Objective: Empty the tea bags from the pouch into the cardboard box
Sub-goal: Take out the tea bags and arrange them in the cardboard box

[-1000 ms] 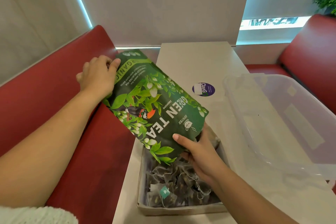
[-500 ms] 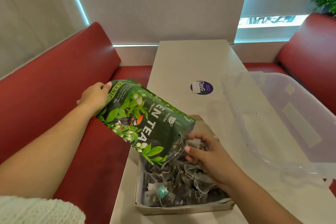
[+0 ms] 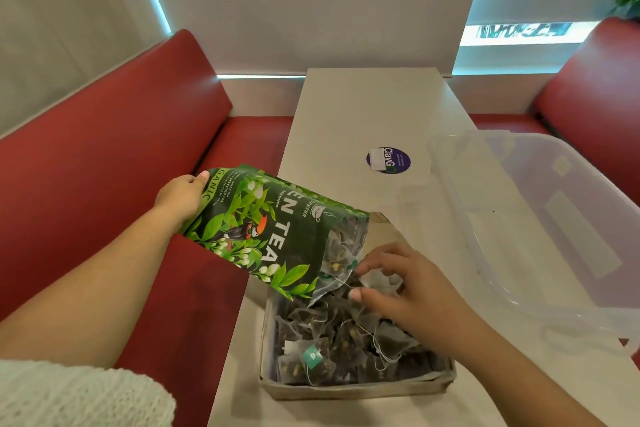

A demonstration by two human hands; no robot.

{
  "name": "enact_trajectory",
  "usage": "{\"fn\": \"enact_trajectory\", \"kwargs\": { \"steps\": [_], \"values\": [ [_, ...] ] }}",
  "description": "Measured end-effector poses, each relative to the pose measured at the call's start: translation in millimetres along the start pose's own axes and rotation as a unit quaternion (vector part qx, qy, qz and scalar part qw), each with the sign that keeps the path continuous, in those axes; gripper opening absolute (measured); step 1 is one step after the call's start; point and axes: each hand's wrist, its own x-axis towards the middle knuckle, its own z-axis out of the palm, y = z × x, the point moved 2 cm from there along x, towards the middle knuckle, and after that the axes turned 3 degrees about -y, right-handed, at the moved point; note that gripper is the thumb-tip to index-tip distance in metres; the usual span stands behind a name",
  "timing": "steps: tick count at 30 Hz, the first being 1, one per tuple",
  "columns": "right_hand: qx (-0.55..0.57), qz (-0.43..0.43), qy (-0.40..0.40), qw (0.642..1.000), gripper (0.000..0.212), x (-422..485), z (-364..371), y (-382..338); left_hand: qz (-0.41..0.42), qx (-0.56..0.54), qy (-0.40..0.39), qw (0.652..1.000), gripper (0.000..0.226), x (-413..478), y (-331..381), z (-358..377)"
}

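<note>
A green tea pouch (image 3: 263,229) is tilted mouth-down over the low cardboard box (image 3: 356,388) near the table's front edge. My left hand (image 3: 180,199) grips the pouch's raised bottom end, out over the bench. Dark pyramid tea bags (image 3: 339,343) with strings fill the box, and some show at the pouch's open mouth. My right hand (image 3: 405,291) hovers at that mouth above the box, fingers curled over a pale tea bag (image 3: 377,282); whether it pinches the bag is unclear.
A clear plastic bin (image 3: 540,229) stands on the right side of the white table (image 3: 374,111). A round purple sticker (image 3: 388,160) lies on the tabletop behind the box. Red bench seats (image 3: 104,184) flank the table on both sides.
The pouch has dropped lower and tipped further, and more tea bags lie in the box. My right hand let go of the pouch's mouth edge and now reaches among the bags there.
</note>
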Motion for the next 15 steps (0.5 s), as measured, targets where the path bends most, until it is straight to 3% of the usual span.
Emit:
{"fn": "enact_trajectory", "kwargs": {
  "steps": [6,12,15],
  "values": [
    [-0.059,-0.030,0.082,0.994,0.023,14,5,7,0.003,-0.012,0.004,1.000,0.054,-1,-3,4],
    [-0.166,-0.121,0.048,0.977,0.055,33,24,-7,-0.002,-0.045,-0.001,0.999,0.054,-2,-5,10],
    [-0.134,-0.106,0.032,0.985,0.048,44,30,-10,-0.006,-0.080,-0.010,0.997,0.053,1,-6,10]
  ]
}}
